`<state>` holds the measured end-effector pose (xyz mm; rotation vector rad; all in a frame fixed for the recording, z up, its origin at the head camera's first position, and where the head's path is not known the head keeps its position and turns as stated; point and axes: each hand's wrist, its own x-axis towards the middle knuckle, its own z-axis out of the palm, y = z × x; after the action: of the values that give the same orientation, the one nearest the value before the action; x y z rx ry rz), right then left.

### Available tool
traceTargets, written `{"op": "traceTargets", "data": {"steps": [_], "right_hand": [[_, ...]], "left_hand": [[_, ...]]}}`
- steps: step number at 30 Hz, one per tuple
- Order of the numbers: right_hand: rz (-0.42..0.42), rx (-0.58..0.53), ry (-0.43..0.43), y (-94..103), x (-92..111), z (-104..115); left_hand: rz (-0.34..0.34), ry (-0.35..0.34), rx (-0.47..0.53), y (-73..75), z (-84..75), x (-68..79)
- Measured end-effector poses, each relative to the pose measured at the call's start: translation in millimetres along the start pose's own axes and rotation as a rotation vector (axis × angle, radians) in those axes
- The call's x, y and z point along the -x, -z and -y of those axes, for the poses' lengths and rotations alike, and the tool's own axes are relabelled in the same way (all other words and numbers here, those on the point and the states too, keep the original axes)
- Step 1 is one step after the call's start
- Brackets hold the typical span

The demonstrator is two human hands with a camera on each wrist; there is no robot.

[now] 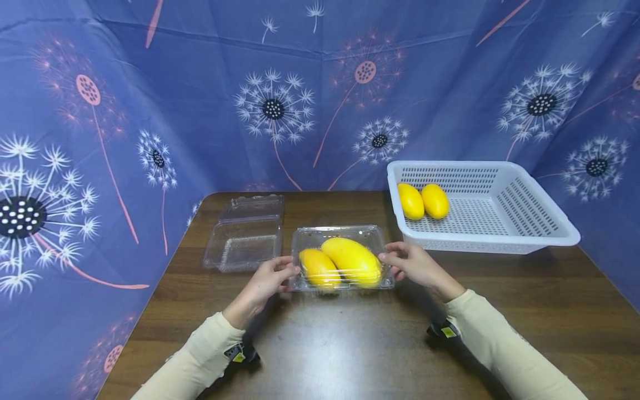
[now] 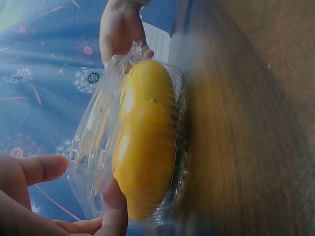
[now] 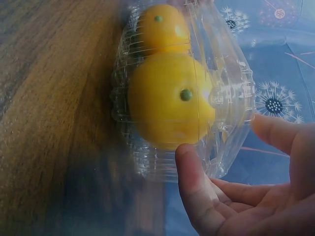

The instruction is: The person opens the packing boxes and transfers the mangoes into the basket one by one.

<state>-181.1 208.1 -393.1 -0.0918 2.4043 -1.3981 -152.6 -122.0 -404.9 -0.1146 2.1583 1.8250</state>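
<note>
Four yellow mangoes (image 1: 352,261) are counted: two are enclosed in one lidded clear box (image 1: 365,238), and two are contained in one white basket (image 1: 470,244), set to the right of the lidded clear box and slightly beyond it. One open clear box (image 1: 250,244) is placed to the left of the lidded clear box, with its lid folded back.

The lidded clear box itself is found between two hands. Its left end is pinched between the thumb and fingers of the left hand (image 1: 270,278); its right end is pinched likewise by the right hand (image 1: 412,264). Whether its base is resting on the wooden table (image 1: 325,344) cannot be told.

At each wrist, nearer the person than the lidded clear box, one black device (image 1: 250,355) is worn beside a cream sleeve (image 1: 195,355). One small yellow label (image 1: 238,358) is borne by each device; any print on it is too small to be read. Behind the lidded clear box, a blue cloth (image 1: 200,100) is hung, patterned with dandelions.
</note>
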Motion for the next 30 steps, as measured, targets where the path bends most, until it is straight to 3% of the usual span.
{"op": "traceTargets", "data": {"steps": [19, 30], "right_hand": [[0.121, 0.095, 0.186, 15.3, 15, -9], [0.019, 0.172, 0.274, 8.1, 18, -14]], "left_hand": [[-0.006, 0.038, 0.021, -1.7, 6.1, 8.1], [0.011, 0.098, -0.039, -2.2, 12.0, 10.3]]}}
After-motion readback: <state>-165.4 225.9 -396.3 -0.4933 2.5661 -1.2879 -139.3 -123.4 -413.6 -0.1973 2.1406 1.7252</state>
